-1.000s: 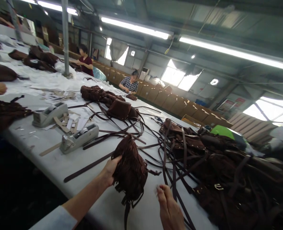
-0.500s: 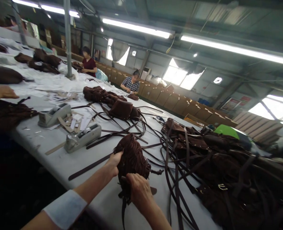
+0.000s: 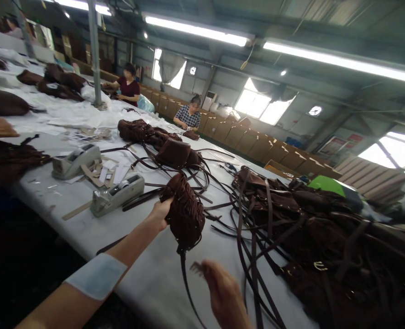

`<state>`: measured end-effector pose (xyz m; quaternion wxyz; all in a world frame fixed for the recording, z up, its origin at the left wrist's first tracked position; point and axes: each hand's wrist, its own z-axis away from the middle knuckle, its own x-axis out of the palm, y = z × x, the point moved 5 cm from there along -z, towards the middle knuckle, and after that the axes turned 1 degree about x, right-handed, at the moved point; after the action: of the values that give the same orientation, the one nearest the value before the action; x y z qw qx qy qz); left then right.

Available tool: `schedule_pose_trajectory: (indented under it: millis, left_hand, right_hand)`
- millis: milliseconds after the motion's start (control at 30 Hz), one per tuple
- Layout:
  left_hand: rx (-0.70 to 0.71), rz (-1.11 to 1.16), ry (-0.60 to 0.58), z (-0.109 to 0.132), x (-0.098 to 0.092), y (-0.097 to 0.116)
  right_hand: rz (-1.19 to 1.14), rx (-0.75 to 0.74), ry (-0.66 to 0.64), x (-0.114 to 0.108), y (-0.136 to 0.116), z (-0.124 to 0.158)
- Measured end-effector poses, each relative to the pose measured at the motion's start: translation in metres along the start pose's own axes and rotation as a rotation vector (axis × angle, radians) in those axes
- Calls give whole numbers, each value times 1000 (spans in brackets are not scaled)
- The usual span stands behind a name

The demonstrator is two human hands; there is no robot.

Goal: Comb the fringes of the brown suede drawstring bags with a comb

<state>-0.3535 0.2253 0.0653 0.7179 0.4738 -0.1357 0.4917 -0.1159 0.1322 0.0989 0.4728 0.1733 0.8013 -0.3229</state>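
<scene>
My left hand (image 3: 163,214) is closed on the left side of a dark brown fringed bag (image 3: 186,219), holding it up over the white table. A long thin strap (image 3: 188,283) hangs from the bag's lower end. To the right of that strap is my right hand (image 3: 223,285), apart from the bag, its fingers loosely spread and slightly blurred. Nothing shows in it. Left of the bag stands a grey tape dispenser (image 3: 118,196). Loose brown straps (image 3: 253,256) trail over the table on the right.
A large pile of brown bags (image 3: 325,237) covers the right side. More bags (image 3: 171,153) lie ahead, beside a second tape dispenser (image 3: 77,160) and paper scraps (image 3: 108,173). A co-worker's hand (image 3: 0,128) is at the far left. Two people stand across the table (image 3: 58,201).
My right hand has left the bag and moved down and to the right. My left hand has raised the bag slightly, and its strap now hangs long below it.
</scene>
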Motion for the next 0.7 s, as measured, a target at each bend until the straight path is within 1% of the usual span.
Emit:
schedule_pose_trajectory:
  millis: [67,100,167,233,267,333,433,500,533,567,600,633,700]
  left_hand:
    - [27,-70,22,12,4,-4]
    - [31,-94,21,19,7,-7]
    - [30,-110,3,29,14,-11]
    - [16,-92,-21,35,21,-13]
    - [2,-76,-28,36,23,-13]
    - [-36,-42,-29,34,27,-10]
    - [-71,7,-17,25,30,2]
    - [-49,37,-7,19,31,16]
    - [-28,49,0,16,31,24]
    - [-6,57,6,15,31,31]
    - [15,60,9,14,32,36]
    - [32,60,9,16,32,40]
    - [55,51,0,22,34,41]
  right_hand:
    - [-21,30,48,-27,-1,-39]
    - [-11,30,64,-35,-4,-57]
    - [67,4,68,-37,-14,-84]
    - [167,-31,39,-26,-23,-96]
    - [212,-51,7,-17,-27,-94]
    - [265,-79,-86,8,-29,-77]
    - [283,-117,-227,51,-22,-22]
    - [257,-164,-267,73,-17,17]
    - [239,-159,-265,79,-13,33]
    - [211,-140,-251,78,-9,44]
    - [164,-111,-216,72,-6,49]
    - [99,-73,-159,59,-4,47]
    - [-75,2,6,20,-3,27]
